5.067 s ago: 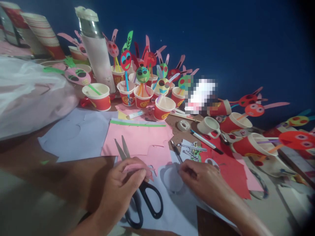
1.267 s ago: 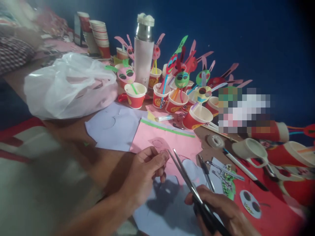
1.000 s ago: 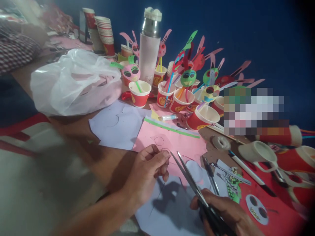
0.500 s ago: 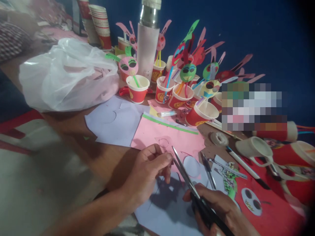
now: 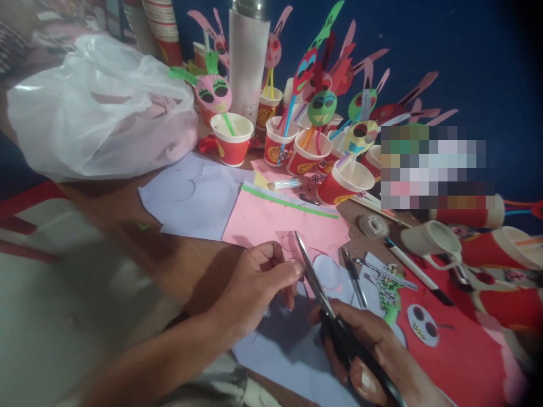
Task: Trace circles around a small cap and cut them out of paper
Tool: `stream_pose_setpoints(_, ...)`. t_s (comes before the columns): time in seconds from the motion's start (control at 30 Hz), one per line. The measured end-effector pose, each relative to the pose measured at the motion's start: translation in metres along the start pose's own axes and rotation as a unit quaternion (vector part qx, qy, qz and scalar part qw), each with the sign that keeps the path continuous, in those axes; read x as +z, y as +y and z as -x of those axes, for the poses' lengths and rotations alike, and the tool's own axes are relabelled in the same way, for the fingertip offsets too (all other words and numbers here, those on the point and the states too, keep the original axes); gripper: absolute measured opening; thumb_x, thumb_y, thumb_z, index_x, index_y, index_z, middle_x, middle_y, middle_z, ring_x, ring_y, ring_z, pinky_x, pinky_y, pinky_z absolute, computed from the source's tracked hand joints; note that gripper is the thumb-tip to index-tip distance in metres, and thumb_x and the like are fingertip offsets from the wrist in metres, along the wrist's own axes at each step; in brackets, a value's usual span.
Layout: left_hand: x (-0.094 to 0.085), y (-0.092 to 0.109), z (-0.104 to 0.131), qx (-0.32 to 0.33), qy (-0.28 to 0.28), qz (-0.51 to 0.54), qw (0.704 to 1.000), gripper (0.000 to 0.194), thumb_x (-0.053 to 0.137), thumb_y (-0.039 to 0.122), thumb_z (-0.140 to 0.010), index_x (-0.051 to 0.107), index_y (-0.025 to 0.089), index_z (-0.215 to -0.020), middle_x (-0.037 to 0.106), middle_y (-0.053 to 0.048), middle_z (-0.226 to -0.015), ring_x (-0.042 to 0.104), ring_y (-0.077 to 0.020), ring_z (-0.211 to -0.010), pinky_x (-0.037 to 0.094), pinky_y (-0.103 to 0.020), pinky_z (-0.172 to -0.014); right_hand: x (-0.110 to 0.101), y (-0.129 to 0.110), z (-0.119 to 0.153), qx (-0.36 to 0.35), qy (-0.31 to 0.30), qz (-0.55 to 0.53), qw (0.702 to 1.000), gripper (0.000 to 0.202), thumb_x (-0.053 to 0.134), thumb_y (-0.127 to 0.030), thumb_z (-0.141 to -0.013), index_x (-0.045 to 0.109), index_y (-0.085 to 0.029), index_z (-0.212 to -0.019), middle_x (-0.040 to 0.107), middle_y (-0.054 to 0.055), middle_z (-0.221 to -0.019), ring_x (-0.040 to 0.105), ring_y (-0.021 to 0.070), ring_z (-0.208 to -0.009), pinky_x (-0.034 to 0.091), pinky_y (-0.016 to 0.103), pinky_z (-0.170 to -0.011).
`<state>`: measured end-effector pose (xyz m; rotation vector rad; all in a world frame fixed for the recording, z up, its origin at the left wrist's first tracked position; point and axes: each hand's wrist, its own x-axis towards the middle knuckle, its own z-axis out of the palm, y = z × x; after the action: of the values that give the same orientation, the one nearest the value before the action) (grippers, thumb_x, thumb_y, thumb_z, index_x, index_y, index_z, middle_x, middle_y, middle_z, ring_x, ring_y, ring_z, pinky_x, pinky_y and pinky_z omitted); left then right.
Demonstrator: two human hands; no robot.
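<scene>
My left hand (image 5: 263,282) pinches a small pink paper piece (image 5: 289,242) with circles drawn on it, above the larger pink sheet (image 5: 254,212). My right hand (image 5: 365,345) is closed round the black handles of the scissors (image 5: 324,302). Their blades point up and away, close together, right beside my left fingertips and overlapping the small piece in view. Lilac paper (image 5: 288,350) lies below both hands. A pale paper disc (image 5: 327,271) rests just right of the blades, near a pen (image 5: 355,277).
At the back stand paper cups (image 5: 231,138) with paper-faced straws, beside a tall flask (image 5: 248,68). A plastic bag (image 5: 102,113) fills the back left. A mug (image 5: 432,240), a tape roll (image 5: 373,225) and red paper (image 5: 458,350) lie to the right.
The scissor blades have drawn closer together at the small pink piece. The view has shifted slightly, so the table's things appear higher. Both hands keep their holds.
</scene>
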<state>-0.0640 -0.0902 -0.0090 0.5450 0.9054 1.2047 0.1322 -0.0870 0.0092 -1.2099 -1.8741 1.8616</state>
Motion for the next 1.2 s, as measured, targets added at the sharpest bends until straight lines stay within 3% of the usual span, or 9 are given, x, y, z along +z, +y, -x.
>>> stream_pose_setpoints(0.17,0.000,0.000,0.001,0.000,-0.004,0.000,1.000,0.016,0.061,0.024,-0.078,0.053,0.014,-0.069,0.054,0.003,-0.057,0.049,-0.0080,-0.048,0.039,-0.020,-0.047,0.003,-0.004,-0.002,-0.018,0.002,-0.003,1.000,0.057,0.054,-0.068,-0.071,0.054,-0.019,-0.100,0.047,-0.002,-0.062,0.040,0.0101,-0.050,0.032,0.022,-0.045)
stream_pose_setpoints(0.5,0.002,0.000,0.001,-0.010,-0.016,0.002,1.000,0.014,0.061,0.022,-0.077,0.053,0.015,-0.067,0.051,0.003,-0.056,0.048,-0.0082,-0.047,0.040,-0.021,-0.046,-0.003,0.000,0.003,0.011,-0.031,0.050,0.998,0.047,0.055,-0.065,-0.073,0.051,-0.021,-0.090,0.052,0.002,-0.077,0.051,0.0147,-0.062,0.046,0.023,-0.053)
stream_pose_setpoints(0.77,0.005,0.002,0.000,-0.030,-0.015,0.015,0.999,0.015,0.061,0.021,-0.073,0.052,0.015,-0.064,0.052,0.003,-0.052,0.047,-0.0079,-0.046,0.041,-0.020,-0.044,-0.003,-0.002,0.002,-0.003,-0.022,0.073,0.997,0.047,0.053,-0.061,-0.076,0.052,-0.021,-0.101,0.055,0.004,-0.079,0.053,0.0162,-0.064,0.046,0.025,-0.054)
stream_pose_setpoints(0.97,0.006,0.002,-0.001,-0.035,-0.007,0.011,0.999,0.015,0.063,0.023,-0.071,0.052,0.015,-0.064,0.052,0.003,-0.051,0.047,-0.0078,-0.045,0.041,-0.020,-0.043,0.000,-0.012,-0.001,-0.002,-0.026,0.068,0.997,0.053,0.047,-0.072,-0.073,0.053,-0.020,-0.086,0.050,0.001,-0.068,0.044,0.0135,-0.057,0.037,0.024,-0.050)
stream_pose_setpoints(1.2,0.006,0.001,0.000,-0.037,-0.006,0.013,0.999,0.015,0.063,0.023,-0.071,0.053,0.014,-0.065,0.052,0.003,-0.051,0.047,-0.0079,-0.044,0.042,-0.020,-0.043,0.002,-0.016,-0.003,0.021,-0.038,0.052,0.998,0.058,0.044,-0.076,-0.071,0.050,-0.020,-0.084,0.047,-0.001,-0.066,0.039,0.0123,-0.055,0.032,0.024,-0.049)
